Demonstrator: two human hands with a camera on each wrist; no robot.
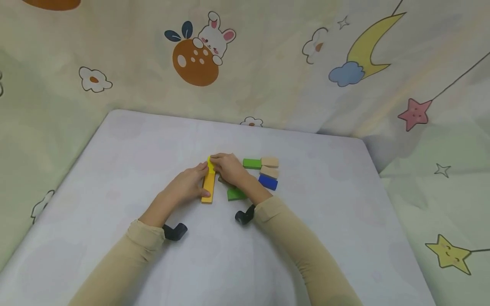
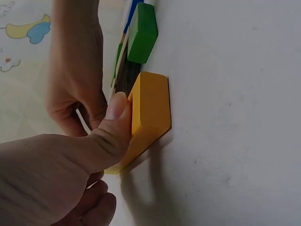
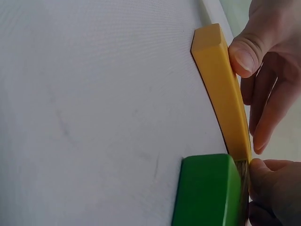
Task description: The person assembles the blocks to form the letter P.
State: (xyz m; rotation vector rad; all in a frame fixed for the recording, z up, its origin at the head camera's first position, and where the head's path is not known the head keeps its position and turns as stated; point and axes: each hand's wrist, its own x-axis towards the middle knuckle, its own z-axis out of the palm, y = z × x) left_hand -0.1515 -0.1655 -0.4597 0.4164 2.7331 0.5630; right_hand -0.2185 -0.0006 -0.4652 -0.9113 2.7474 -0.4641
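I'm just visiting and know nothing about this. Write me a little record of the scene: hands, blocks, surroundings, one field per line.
Left hand: thumb touching the long orange block near its closer end
Right hand: fingertips at the bright yellow block; exact grip unclear
Yellow position: at the orange block's far end
Farther green block: beside a pale block
Nearer green block: partly hidden by the right arm
Blue block: next to a second pale block
Table: white
Backdrop: cartoon-printed cloth
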